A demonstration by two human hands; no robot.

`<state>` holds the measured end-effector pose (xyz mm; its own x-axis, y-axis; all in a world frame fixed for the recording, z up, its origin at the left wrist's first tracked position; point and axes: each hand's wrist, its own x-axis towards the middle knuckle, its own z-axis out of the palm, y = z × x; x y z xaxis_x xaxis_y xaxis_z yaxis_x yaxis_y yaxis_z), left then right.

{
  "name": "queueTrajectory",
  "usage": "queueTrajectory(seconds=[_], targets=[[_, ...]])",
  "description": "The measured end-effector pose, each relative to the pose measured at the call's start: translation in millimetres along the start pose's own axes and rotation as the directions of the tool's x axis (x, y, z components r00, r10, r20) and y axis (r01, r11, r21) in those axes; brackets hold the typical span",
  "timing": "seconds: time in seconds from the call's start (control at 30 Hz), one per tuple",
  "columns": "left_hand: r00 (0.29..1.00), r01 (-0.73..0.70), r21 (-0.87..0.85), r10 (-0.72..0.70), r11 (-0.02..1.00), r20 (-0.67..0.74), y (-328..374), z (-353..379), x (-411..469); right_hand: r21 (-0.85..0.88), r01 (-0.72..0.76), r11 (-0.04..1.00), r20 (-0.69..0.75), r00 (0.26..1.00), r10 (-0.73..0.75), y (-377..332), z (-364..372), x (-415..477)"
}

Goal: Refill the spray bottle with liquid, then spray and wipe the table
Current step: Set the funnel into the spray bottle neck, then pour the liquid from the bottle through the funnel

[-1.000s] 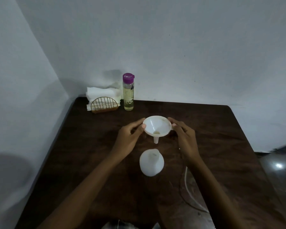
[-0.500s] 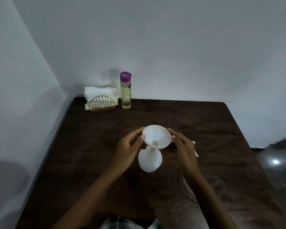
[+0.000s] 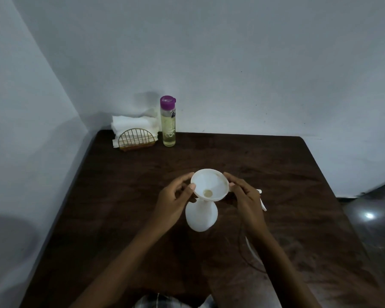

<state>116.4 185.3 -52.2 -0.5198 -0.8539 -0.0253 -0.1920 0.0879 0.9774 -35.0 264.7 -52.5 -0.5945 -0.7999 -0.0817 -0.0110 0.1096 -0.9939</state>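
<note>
A white spray bottle (image 3: 201, 216) without its head stands at the middle of the dark wooden table (image 3: 120, 196). A white funnel (image 3: 210, 184) sits with its stem in the bottle's neck. My left hand (image 3: 173, 200) pinches the funnel's left rim and my right hand (image 3: 242, 194) holds its right rim. A white spray head with its tube (image 3: 262, 202) lies on the table just behind my right hand, partly hidden. A clear bottle of yellowish liquid with a purple cap (image 3: 168, 122) stands at the back.
A gold wire holder with white napkins (image 3: 135, 135) stands in the back left corner beside the liquid bottle. Walls close the table on the left and back. The table's right edge drops to a shiny floor (image 3: 369, 218).
Both hands lowered the funnel from above the bottle until its stem went into the bottle's neck. The view shifted a little.
</note>
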Motion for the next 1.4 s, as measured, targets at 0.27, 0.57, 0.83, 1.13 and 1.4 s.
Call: queueTrajectory(seconds=[0.27, 0.57, 0.83, 1.13, 1.4], targets=[[0.996, 0.091, 0.018, -0.091, 0.996, 0.019, -17, 3, -4, -0.025, 0.022, 0.999, 0.017, 1.000, -0.022, 13, 2, -5], [0.996, 0.085, 0.111, -0.086, 0.990, 0.009, -20, -2, -2, -0.078, -0.033, 0.996, -0.040, 0.999, 0.030, 16, -2, 3], [0.993, 0.113, 0.152, -0.107, 0.982, -0.044, -14, -29, 33, -0.243, 0.047, 0.969, -0.002, 0.999, -0.049, 9, -6, 55], [0.987, 0.069, 0.249, -0.030, 0.966, -0.160, -10, -62, 152, -0.436, 0.239, 0.867, 0.293, 0.949, -0.114, -10, 42, 172], [0.908, 0.106, 0.285, 0.024, 0.953, -0.418, -22, -71, 240, -0.529, 0.273, 0.803, 0.401, 0.915, -0.047, -7, 101, 231]])
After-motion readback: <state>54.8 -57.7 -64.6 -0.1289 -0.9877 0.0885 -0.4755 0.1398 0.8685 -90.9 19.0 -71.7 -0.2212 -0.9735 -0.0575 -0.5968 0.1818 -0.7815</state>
